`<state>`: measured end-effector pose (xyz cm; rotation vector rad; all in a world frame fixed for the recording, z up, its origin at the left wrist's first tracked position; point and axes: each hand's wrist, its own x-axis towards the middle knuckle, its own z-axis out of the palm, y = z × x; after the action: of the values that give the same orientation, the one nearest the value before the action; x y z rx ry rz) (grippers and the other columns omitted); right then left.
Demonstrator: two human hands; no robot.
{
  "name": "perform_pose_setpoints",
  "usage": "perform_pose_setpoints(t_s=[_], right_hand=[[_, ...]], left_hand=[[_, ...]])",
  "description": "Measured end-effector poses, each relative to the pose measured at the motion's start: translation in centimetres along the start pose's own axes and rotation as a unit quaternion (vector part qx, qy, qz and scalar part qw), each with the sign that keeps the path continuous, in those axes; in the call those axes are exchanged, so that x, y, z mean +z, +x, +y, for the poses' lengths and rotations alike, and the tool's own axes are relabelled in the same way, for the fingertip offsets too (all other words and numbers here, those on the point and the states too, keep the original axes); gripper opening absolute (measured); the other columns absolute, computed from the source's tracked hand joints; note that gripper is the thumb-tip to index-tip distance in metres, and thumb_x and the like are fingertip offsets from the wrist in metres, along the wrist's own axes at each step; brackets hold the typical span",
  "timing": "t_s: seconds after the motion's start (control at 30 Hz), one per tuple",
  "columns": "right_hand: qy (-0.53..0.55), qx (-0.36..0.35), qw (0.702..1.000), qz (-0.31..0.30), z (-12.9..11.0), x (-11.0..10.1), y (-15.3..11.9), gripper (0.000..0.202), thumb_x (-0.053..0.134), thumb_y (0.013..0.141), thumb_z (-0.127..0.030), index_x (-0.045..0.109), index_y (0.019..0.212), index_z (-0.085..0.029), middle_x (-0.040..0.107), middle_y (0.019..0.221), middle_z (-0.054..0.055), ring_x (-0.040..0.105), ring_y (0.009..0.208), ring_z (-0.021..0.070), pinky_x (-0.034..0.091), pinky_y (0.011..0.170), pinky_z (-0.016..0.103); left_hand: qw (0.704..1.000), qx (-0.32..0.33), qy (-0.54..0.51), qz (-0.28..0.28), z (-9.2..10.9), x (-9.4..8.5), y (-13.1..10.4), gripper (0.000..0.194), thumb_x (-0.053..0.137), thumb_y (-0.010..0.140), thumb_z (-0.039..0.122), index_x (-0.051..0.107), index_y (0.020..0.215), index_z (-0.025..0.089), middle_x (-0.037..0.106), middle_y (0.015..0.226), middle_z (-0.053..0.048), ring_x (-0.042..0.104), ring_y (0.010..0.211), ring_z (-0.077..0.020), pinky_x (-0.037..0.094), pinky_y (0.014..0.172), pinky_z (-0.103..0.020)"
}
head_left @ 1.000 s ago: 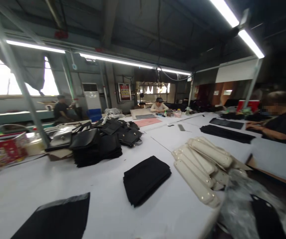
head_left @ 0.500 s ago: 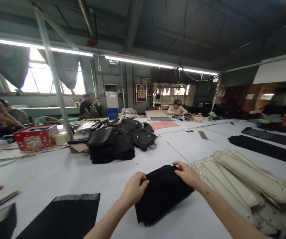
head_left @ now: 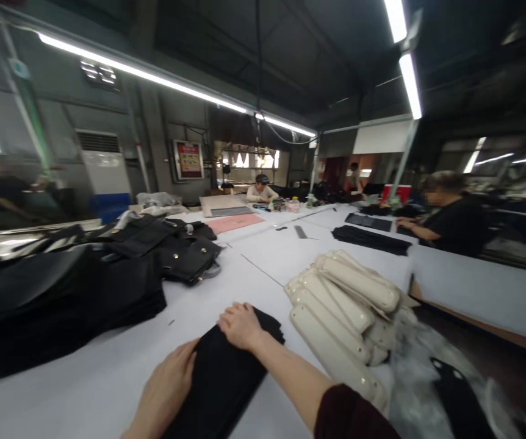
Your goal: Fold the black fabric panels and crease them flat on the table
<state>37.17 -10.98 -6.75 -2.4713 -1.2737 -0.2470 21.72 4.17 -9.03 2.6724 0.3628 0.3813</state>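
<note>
A stack of black fabric sheets [head_left: 226, 378] lies on the white tabletop in front of me, turned at a slant. My left hand [head_left: 168, 383] grips its left edge, fingers together and partly hidden by the stack. Across the far part of the stack rests my right hand [head_left: 241, 326], with its fingers curled over the far-left edge. Several layers show at the far right corner. Just right of the stack sits a pile of cream strap-like pieces with metal studs [head_left: 336, 305].
Black bags [head_left: 180, 256] and a stack of black leather-like pieces [head_left: 71, 292] stand on the left. Clear plastic wrapping [head_left: 418, 366] lies at the right edge. Further back are black strips [head_left: 370, 239], a pink sheet [head_left: 235, 222] and seated people [head_left: 455, 213].
The view has swung right. The black stack has turned to a steeper slant. My right hand has moved from the far right corner onto its far-left edge.
</note>
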Motion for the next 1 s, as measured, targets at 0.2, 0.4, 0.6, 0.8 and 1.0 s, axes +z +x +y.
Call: perform_pose_setpoints(t_s=[0.2,0.4,0.6,0.8,1.0], right_hand=[[-0.05,0.024,0.998,0.029,-0.5,-0.4,-0.9,0.032,0.037,0.1,-0.046,0.061,0.118,-0.034,0.059,0.132,-0.004,0.04,0.133,0.0201,0.027,0.11,0.044],[0.013,0.005,0.995,0.098,-4.9,-3.7,-4.3,0.04,0.038,0.1,-0.04,0.052,0.133,-0.024,0.051,0.141,0.007,0.033,0.139,0.0275,0.02,0.111,0.053],[0.12,-0.199,0.96,0.159,-8.4,0.7,-8.5,0.029,0.053,0.094,-0.038,0.06,0.121,-0.03,0.064,0.123,0.002,0.056,0.117,0.0231,0.036,0.099,0.043],[0.241,-0.263,0.933,0.045,-18.3,5.9,-10.6,0.024,0.054,0.093,-0.037,0.066,0.112,-0.029,0.067,0.114,0.005,0.061,0.107,0.0224,0.047,0.092,0.037],[0.309,-0.216,0.922,-0.089,-26.9,8.9,-8.4,0.025,0.049,0.091,-0.028,0.07,0.101,-0.022,0.067,0.112,0.008,0.063,0.106,0.0215,0.05,0.095,0.034]], left_hand=[[0.986,0.109,0.002,0.128,-3.1,1.9,0.0,0.049,0.039,0.09,0.046,0.056,0.128,0.021,0.064,0.127,-0.01,0.062,0.113,-0.0299,0.046,0.1,-0.048],[0.986,0.031,0.038,0.16,-4.4,-6.2,-10.4,0.023,0.054,0.089,0.039,0.062,0.106,0.026,0.067,0.109,-0.005,0.061,0.103,-0.0271,0.046,0.092,-0.043],[0.96,-0.202,0.125,0.151,-8.6,-12.4,-23.3,0.022,0.067,0.08,0.023,0.064,0.102,0.023,0.064,0.11,-0.005,0.056,0.106,-0.0252,0.04,0.097,-0.04],[0.951,-0.272,0.124,0.076,-11.2,-13.5,-26.9,0.022,0.065,0.084,0.035,0.066,0.101,0.022,0.063,0.106,-0.007,0.056,0.103,-0.0261,0.042,0.088,-0.038],[0.967,-0.233,0.094,0.041,-12.6,-13.8,-24.8,0.011,0.055,0.083,0.018,0.066,0.085,0.019,0.066,0.097,-0.008,0.059,0.099,-0.0241,0.042,0.086,-0.034]])
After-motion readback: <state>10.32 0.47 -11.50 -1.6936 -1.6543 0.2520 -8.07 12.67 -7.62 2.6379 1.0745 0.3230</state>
